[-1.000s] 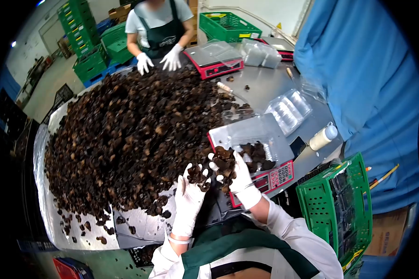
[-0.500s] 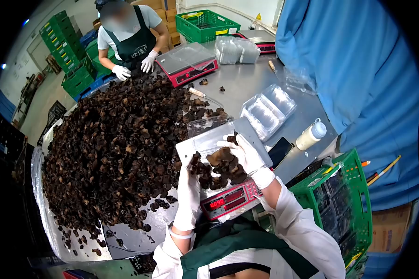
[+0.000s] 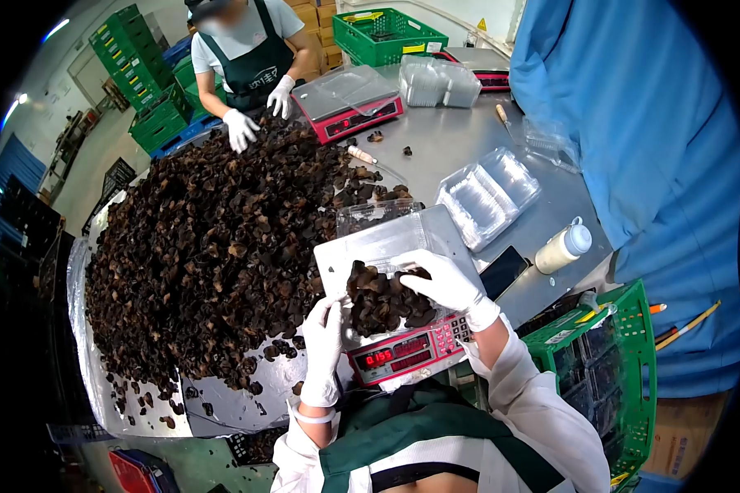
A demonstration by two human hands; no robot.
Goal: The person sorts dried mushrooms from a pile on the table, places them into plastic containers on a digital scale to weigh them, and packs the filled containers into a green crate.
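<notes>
Dark brown wood ear mushrooms [image 3: 390, 302] lie heaped in a clear plastic box on the scale [image 3: 330, 256] in front of me. The red display [image 3: 378, 357] appears to read 0.155. My gloved right hand [image 3: 442, 279] reaches over the box from the right, fingers apart and touching the top of the heap. At the box's left edge is my gloved left hand [image 3: 324, 329], its fingertips drawn together; whatever is between them is too small to make out. A clear lid [image 3: 378, 215] stands open behind the box. The large mushroom pile [image 3: 214, 271] spreads to the left.
Across the table a co-worker's gloved hands [image 3: 240, 130] are at the pile, beside a second scale [image 3: 345, 92]. Stacked clear boxes [image 3: 489, 197], a phone [image 3: 503, 271] and a bottle [image 3: 564, 246] stand right. A green crate [image 3: 645, 370] holds packed boxes at my right.
The mushrooms have gone from my hands into a heap in the box, and the display rose from about 0.090 to 0.155. My right hand came down onto the heap. The co-worker's hands shifted.
</notes>
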